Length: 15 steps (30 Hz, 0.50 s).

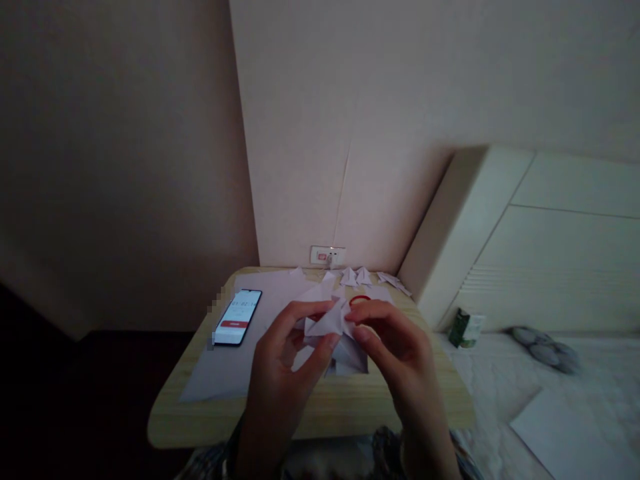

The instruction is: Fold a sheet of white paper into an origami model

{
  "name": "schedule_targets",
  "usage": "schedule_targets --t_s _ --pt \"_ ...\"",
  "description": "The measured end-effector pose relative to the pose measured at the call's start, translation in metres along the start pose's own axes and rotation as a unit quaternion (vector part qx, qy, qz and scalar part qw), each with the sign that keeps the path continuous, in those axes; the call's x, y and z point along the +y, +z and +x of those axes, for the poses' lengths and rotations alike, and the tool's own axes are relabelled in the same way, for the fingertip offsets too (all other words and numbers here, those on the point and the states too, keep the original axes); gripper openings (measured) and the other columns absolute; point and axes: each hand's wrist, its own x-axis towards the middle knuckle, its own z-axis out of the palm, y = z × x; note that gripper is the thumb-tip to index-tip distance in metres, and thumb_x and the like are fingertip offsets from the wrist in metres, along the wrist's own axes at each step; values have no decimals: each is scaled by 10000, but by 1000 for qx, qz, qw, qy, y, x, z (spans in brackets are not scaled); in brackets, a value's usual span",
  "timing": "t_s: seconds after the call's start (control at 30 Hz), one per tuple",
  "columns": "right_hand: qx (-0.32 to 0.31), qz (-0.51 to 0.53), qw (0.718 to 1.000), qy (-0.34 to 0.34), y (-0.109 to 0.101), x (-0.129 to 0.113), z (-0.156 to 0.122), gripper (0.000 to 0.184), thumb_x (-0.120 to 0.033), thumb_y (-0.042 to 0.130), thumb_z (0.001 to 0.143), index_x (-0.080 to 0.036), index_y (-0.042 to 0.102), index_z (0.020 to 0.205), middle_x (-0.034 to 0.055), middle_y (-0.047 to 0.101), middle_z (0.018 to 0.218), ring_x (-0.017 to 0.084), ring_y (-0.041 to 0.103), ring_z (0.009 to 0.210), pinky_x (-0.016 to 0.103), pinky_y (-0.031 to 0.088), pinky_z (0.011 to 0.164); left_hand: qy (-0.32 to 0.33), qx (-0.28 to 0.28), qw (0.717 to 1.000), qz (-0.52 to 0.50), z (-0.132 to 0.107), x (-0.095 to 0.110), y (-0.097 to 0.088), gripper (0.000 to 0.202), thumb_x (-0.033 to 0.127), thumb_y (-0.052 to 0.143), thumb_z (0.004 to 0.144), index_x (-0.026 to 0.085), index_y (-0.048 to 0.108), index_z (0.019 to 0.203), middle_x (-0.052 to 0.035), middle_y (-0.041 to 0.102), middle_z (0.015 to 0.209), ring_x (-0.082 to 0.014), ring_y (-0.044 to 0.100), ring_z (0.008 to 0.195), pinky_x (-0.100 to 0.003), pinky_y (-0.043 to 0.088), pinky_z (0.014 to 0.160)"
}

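White folded paper piece [336,325]: held in the air over the light wooden table [320,407], approx. above its ctr, btwn both hands. Paper is creased into several pointed flaps; exact shape cannot be told in the dim light.

Left hand [287,360]: thumb and forefinger pinched shut on the paper's left side, thumb tip on the near face. Right hand [395,347]: fingertips closed on the paper's upper right edge, other fingers curled below it.

Table items:
- Large flat white sheet [220,373] covers the left part of the top.
- Black smartphone [237,317] lies on that sheet, screen lit, left of the hands and apart from them.
- Thin red ring [360,300] lies just behind the right hand.
- Row of small folded white paper shapes [356,275] sits at the back edge, near the white wall socket [327,255].

Right of table: pale bed surface [500,380] w/ small green box [463,328] by the headboard, grey bundle [545,350] further right, loose white paper sheet [570,433] nearer the camera.
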Motion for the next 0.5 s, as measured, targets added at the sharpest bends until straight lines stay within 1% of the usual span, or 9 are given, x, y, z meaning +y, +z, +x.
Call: schedule_targets --t_s 0.1,0.23,0.33,0.37,0.43,0.5 --pt "0 -2 1000 16 -1 2 -6 46 -235 724 849 -240 744 889 21 773 820 180 726 759 268 574 684 -16 6 1000 -26 -4 -1 0 166 171 719 780 229 759 932 -20 772 940 -187 733 870 -265 609 770" --pt "-11 -19 1000 -7 -4 7 -12 79 -263 737 865 -253 742 943 18 763 840 183 715 789 281 571 722 -49 -1 996 -72 -4 -2 0 185 135 721 739 249 780 872 -3 782 879 -175 733 798 -254 606 718" --pt "-34 -30 998 -37 -9 8 -14 95 -343 709 911 -267 738 960 5 752 827 178 708 795 283 560 739 -77 -46 990 -112 -2 -3 -2 198 115 745 697 256 796 827 4 789 826 -170 729 751 -245 595 681" --pt "-45 -33 997 -47 -11 7 -14 125 -378 686 928 -272 739 966 5 748 827 178 706 795 287 558 742 -93 -66 986 -125 -2 -4 -2 202 113 752 684 258 803 815 7 786 792 -165 723 729 -234 584 654" --pt "-69 -39 995 -68 -16 5 -15 205 -449 641 945 -278 747 982 19 736 857 192 696 825 306 558 748 -136 -70 976 -155 -2 -4 -4 188 121 755 669 257 811 787 9 778 746 -150 701 679 -215 552 606" --pt "-80 -52 992 -87 -21 3 -15 273 -506 615 943 -285 759 1017 38 702 918 211 669 888 328 558 768 -172 -62 966 -183 -3 -4 -4 183 123 763 647 255 816 762 10 778 738 -134 680 646 -203 525 586"
